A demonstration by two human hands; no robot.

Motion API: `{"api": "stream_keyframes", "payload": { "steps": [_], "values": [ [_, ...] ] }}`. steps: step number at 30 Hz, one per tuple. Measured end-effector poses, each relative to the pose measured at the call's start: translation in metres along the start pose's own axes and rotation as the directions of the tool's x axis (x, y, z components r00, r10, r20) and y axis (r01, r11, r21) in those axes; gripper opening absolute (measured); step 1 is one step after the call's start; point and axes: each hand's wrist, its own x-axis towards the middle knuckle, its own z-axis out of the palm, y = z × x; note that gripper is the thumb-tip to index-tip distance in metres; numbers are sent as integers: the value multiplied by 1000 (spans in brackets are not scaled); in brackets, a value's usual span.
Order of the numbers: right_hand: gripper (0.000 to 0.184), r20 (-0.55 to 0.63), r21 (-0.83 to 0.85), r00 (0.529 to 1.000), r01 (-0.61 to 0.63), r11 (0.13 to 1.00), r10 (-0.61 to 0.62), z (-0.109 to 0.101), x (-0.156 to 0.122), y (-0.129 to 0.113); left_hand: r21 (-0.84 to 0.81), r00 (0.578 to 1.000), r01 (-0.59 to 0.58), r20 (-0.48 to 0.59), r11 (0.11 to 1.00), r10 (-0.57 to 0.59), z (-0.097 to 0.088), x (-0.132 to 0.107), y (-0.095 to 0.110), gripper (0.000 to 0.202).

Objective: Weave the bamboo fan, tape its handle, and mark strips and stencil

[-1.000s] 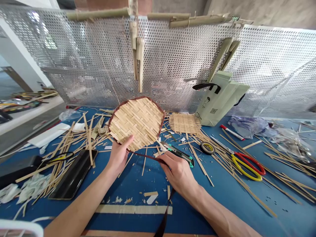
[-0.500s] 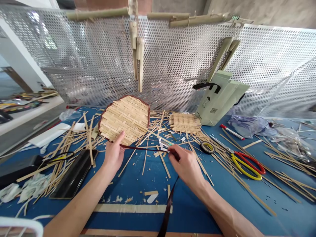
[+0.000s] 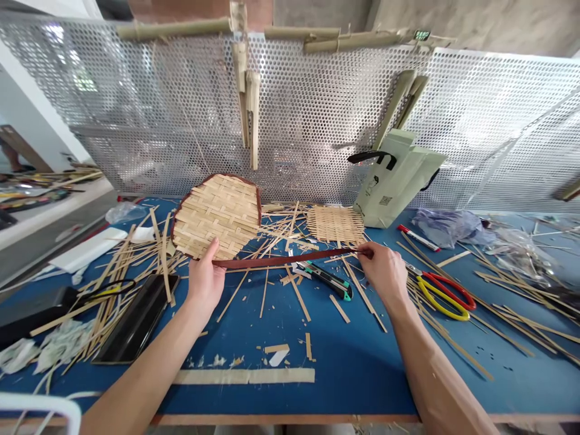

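Rim-binding step, apparently: brown strip [image 3: 285, 258] is pinched taut by R hand [image 3: 383, 272], far end prob. under thumb of L hand [image 3: 205, 281], which grips woven bamboo disc [image 3: 216, 216] just left of sq. bamboo mat [image 3: 335, 223]; strip needs laying along rim next.

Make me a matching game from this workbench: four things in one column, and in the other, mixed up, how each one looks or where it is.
Things:
1. Woven disc
2. Brown strip
3. Utility knife
4. Scissors

Descriptions:
A. Red and yellow handles
B. Pinched by the right hand
C. Held at its edge by the left hand
D. Black and green, lying just below the strip

Pairs: 1-C, 2-B, 3-D, 4-A
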Motion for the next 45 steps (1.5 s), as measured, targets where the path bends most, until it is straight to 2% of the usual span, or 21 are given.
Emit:
{"api": "stream_keyframes", "payload": {
  "steps": [4,7,10,14,17,21,27,30,40,45],
  "values": [
    [29,-80,82,996,-31,996,38,-1,4,5,-4,998,-60,15,998,60,-2,3,2,43],
    [24,-171,255,985,48,966,-4,-2,6,4,26,994,-83,68,996,81,-4,2,1,44],
    [28,-218,455,976,110,884,-10,-4,3,-2,53,993,-83,91,995,78,-5,1,-2,43],
    [30,-177,625,984,87,776,32,-6,-3,-12,77,989,-88,129,993,77,-6,0,-5,38],
    [31,-197,629,980,108,770,24,-10,-7,-16,99,986,-72,157,992,56,-7,-1,-5,36],
    [45,-271,561,961,209,801,-61,-12,-10,-18,120,989,-51,146,992,33,-7,-2,-5,37],
    [20,-259,664,962,244,706,-88,-8,-11,-22,121,991,-38,130,992,22,-7,-2,-5,43],
    [18,-229,694,966,246,677,-117,-8,-13,-26,131,990,-38,137,991,20,-8,-2,-5,44],
    [26,-184,679,977,206,705,-108,-11,-17,-32,131,992,-36,127,991,19,-5,-3,-5,43],
    [32,-202,633,967,249,733,-154,-11,-18,-31,137,991,-36,130,990,17,-6,-3,-4,41]
  ]
}}
